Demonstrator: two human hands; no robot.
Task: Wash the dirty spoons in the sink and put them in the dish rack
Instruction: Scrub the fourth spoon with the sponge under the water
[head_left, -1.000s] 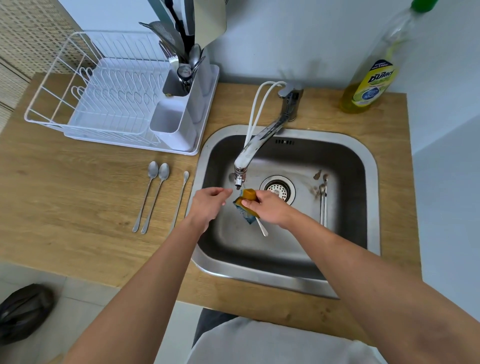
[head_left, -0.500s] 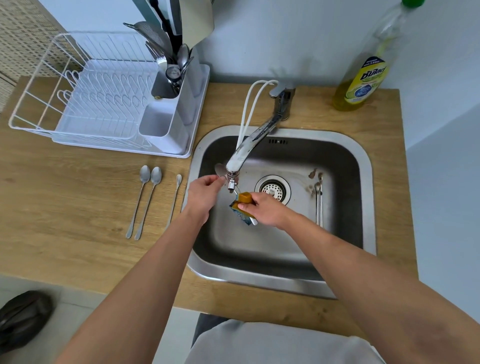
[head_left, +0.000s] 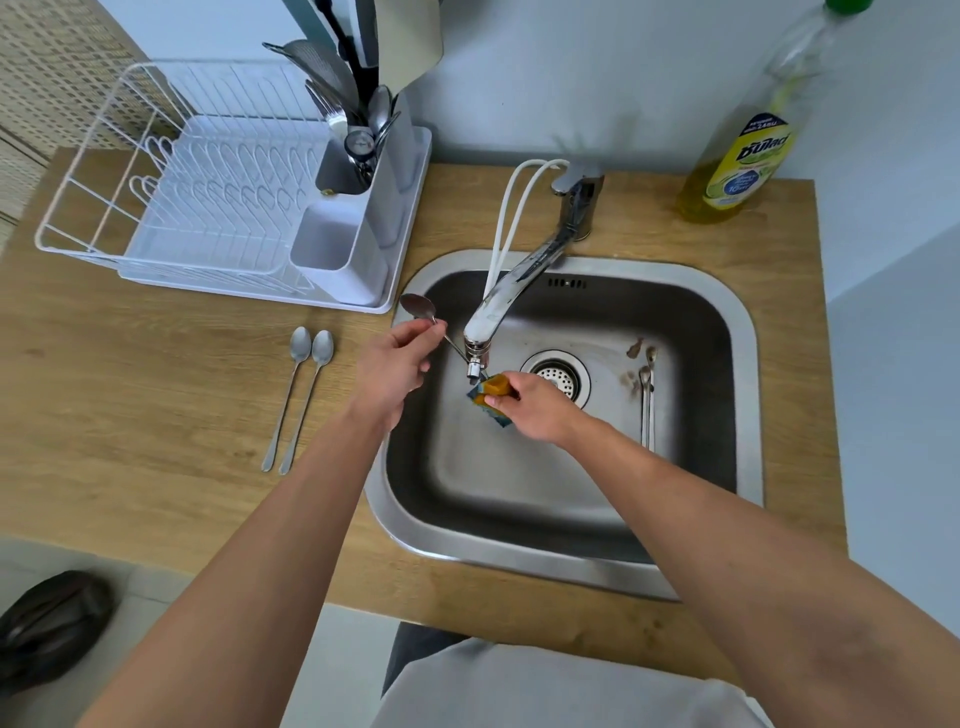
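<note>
My left hand (head_left: 397, 366) grips a metal spoon (head_left: 418, 307) by its handle at the sink's left rim, bowl pointing up-left toward the rack. My right hand (head_left: 535, 405) squeezes a yellow and blue sponge (head_left: 491, 397) just below the tap spout, and the spoon's handle end reaches toward it. Two dirty spoons (head_left: 647, 400) lie in the steel sink (head_left: 748, 364) at the right, with brown smears near them. Two more spoons (head_left: 298, 395) lie side by side on the wooden counter. The white dish rack (head_left: 104, 171) stands at the back left.
The tap (head_left: 519, 291) reaches over the sink with a white hose looped behind it. The rack's cutlery holder (head_left: 358, 244) has utensils in its rear cell. A yellow dish soap bottle (head_left: 748, 156) stands back right. A dark bag (head_left: 49, 623) lies on the floor.
My left hand has drawn the spoon up and left out of the sponge, so its bowl now shows over the sink rim. The right hand stayed under the spout with the sponge.
</note>
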